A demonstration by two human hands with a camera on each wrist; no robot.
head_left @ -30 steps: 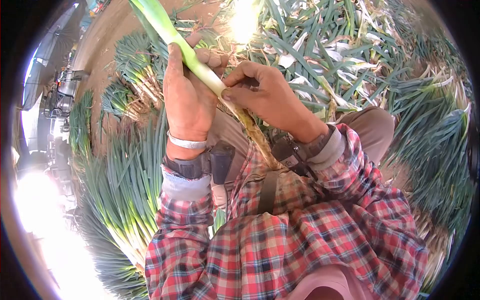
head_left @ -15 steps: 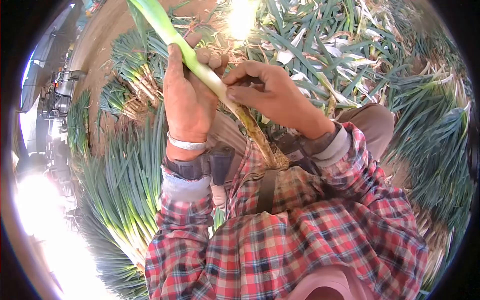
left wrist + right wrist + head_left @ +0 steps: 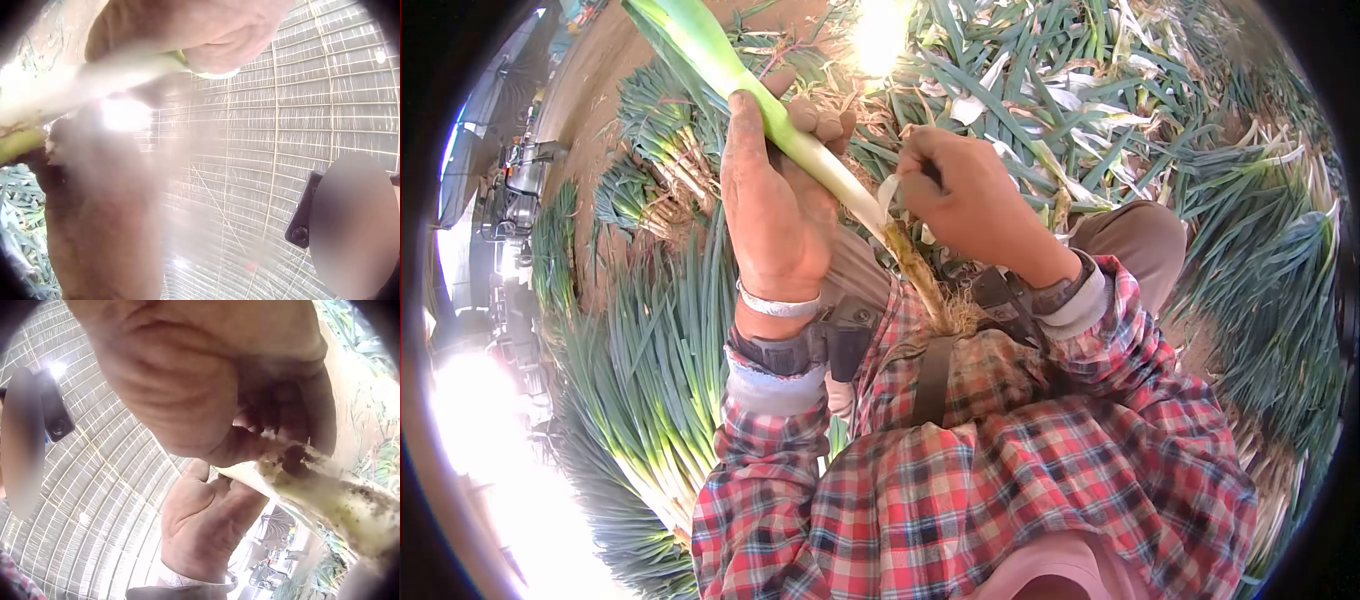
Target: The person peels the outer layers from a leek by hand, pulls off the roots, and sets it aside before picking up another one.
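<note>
A large green onion [image 3: 810, 155] slants across the head view, green leaves at upper left and stringy roots [image 3: 965, 312] against the person's lap. My left hand [image 3: 775, 225] grips it where green turns to white, with the thumb along the near side. Beside the lower white stem, my right hand [image 3: 980, 195] pinches a thin pale strip of outer skin [image 3: 888, 195] pulled away from it. Below that strip, the stem is still wrapped in brown, dirty skin [image 3: 912, 265], seen close up as stained skin [image 3: 337, 506] in the right wrist view.
Loose leaves and peelings [image 3: 1040, 110] cover the ground ahead. Unpeeled green onions [image 3: 1260, 250] are heaped on the right. Standing bunches [image 3: 645, 350] line the left, with smaller bundles [image 3: 675, 130] farther off. The person's knee [image 3: 1140, 250] is bent close by the right arm.
My right hand has moved away from the stem to the right, drawing a pale strip of skin off it. My left hand keeps its grip, and the roots show more fully.
</note>
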